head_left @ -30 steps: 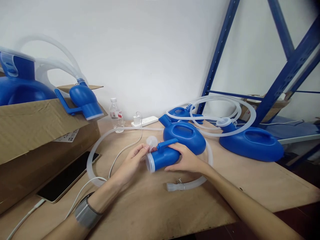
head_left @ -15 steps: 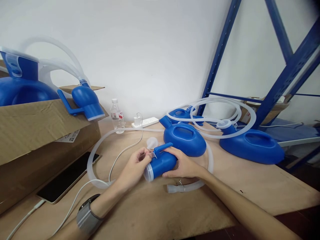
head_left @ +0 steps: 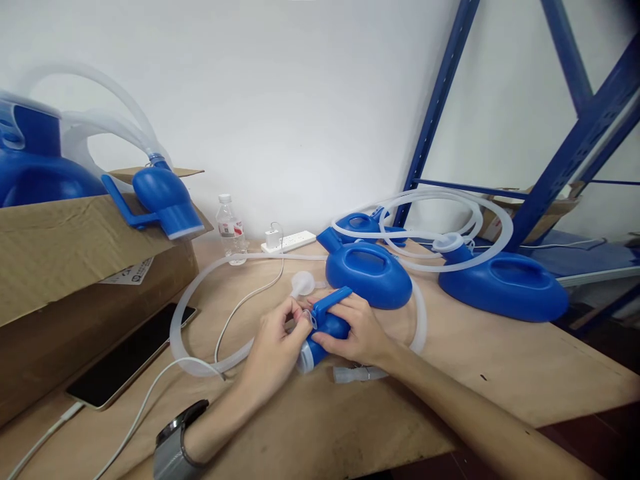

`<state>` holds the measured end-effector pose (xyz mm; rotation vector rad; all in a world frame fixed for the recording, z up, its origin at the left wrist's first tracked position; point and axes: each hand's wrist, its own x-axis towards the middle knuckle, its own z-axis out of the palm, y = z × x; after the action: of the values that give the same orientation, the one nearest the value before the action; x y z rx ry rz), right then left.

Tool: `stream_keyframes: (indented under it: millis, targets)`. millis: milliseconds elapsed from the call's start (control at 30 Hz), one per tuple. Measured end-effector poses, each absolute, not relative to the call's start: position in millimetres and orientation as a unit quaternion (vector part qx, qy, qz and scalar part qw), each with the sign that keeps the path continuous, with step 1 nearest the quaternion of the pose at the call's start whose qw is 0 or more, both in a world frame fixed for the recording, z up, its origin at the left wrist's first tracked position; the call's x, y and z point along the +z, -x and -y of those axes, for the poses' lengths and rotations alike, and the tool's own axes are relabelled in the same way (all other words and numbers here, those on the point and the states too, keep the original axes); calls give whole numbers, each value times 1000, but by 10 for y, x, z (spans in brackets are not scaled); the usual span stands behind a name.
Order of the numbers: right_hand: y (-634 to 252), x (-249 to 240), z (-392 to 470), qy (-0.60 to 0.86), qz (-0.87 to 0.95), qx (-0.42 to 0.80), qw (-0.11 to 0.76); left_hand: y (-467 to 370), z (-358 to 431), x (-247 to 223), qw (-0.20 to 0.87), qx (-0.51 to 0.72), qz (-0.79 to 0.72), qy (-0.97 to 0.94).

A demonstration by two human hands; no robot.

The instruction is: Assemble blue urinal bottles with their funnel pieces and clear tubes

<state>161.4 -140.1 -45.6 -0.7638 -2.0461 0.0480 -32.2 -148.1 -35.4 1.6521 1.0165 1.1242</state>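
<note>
A plain white wall [head_left: 300, 120] backs a worn, brown-topped bench [head_left: 380, 433], its near edge scuffed and the floor dark beyond its right corner. A blue metal rack [head_left: 440, 107] stands to the right. An open cardboard box [head_left: 75, 257] fills the bench's left side; two blue jugs [head_left: 370, 293] sit toward the middle and right (a third lies partly hidden behind). The right hand [head_left: 357, 333] has its grip closed around a blue handled cup [head_left: 334, 327], front and centre before the middle jug. The left hand's [head_left: 275, 340] grip pinches a small translucent tab [head_left: 311, 319] beside the cup's handle.
</note>
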Motion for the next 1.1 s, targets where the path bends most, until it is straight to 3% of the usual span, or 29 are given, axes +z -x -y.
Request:
stream_keyframes:
  millis: [267, 533, 800, 1100]
  targets:
    - [-1692, -494, 1351, 341, 799, 65, 491, 338, 1476, -286, 521, 430, -366, -640]
    - [-1686, -494, 1272, 410, 744, 164, 503, 326, 1443, -361, 685, 451, -252, -513]
    - [-1652, -486, 1271, 413, 762, 196, 459, 324, 1404, -325, 592, 458, -320, -581]
    - [-1641, -450, 1324, 352, 781, 228, 464, 331, 1409, -319, 602, 453, -351, -556]
